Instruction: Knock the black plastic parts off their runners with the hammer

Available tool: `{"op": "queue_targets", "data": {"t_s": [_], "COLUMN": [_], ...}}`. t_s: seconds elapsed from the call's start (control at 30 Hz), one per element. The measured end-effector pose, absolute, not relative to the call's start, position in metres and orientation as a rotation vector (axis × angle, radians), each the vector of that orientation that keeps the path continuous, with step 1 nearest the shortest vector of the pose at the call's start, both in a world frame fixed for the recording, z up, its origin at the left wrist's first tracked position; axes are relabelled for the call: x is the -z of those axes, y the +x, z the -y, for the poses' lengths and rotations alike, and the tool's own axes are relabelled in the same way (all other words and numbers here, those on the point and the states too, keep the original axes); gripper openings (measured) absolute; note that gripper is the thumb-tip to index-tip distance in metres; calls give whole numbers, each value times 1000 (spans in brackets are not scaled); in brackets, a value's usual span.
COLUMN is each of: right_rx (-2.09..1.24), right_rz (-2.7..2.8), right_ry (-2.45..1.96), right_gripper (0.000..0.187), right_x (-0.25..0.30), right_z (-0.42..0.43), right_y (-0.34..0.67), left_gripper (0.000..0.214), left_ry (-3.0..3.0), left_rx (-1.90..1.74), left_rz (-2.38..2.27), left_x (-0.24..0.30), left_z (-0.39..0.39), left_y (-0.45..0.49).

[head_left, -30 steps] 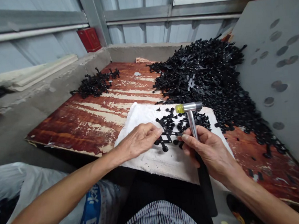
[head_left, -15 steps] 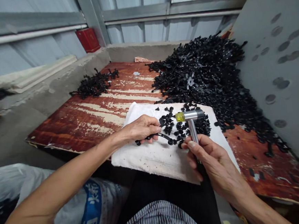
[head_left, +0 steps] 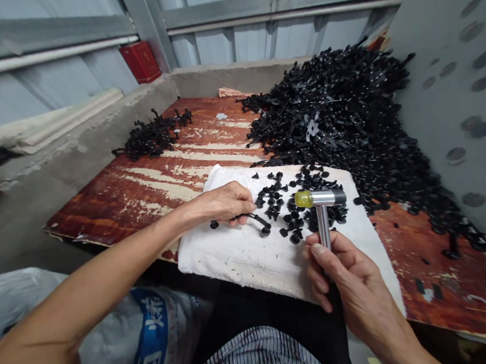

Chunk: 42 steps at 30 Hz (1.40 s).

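My right hand [head_left: 346, 275] is closed round the handle of a small hammer [head_left: 320, 199] with a metal head and a yellow tip. The head hovers over loose black plastic pieces [head_left: 299, 208] scattered on a white cloth pad [head_left: 249, 257]. My left hand [head_left: 221, 203] rests on the pad's left part, fingers pinched on a black plastic strip [head_left: 258, 221] with round ends. The strip lies flat on the pad, left of the hammer head.
A large heap of black plastic parts [head_left: 347, 117] fills the back right of the worn red board [head_left: 150, 183]. A smaller heap [head_left: 153, 136] lies at the back left. A grey panel [head_left: 455, 103] leans on the right. A red box [head_left: 140, 61] stands on the concrete ledge.
My left hand has drawn the black strip leftward across the pad. The hammer has shifted right and slightly lower, away from the strip.
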State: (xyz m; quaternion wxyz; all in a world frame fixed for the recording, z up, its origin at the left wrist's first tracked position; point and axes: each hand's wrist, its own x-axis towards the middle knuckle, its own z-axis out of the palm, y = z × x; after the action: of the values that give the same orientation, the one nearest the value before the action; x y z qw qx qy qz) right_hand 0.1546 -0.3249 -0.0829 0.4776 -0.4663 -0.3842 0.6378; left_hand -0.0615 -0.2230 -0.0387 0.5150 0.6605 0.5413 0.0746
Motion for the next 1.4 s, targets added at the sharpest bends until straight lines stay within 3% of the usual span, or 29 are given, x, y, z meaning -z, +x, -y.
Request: {"op": "queue_targets", "data": {"t_s": [0.3,1.4], "right_rx": [-1532,-1500], "right_rz": [939,1000], "right_ry": [-1146,-1168], "right_gripper": [32,32], "right_x": [85,86], "right_z": [327,328], "right_y": [152,154], "left_gripper": [17,20], "left_ry": [1393,1272], "left_rx": [-310,-360], "left_rz": [-1277,-1251], "left_x": [36,44], "left_z": [235,231], "left_y": [-68,-65]}}
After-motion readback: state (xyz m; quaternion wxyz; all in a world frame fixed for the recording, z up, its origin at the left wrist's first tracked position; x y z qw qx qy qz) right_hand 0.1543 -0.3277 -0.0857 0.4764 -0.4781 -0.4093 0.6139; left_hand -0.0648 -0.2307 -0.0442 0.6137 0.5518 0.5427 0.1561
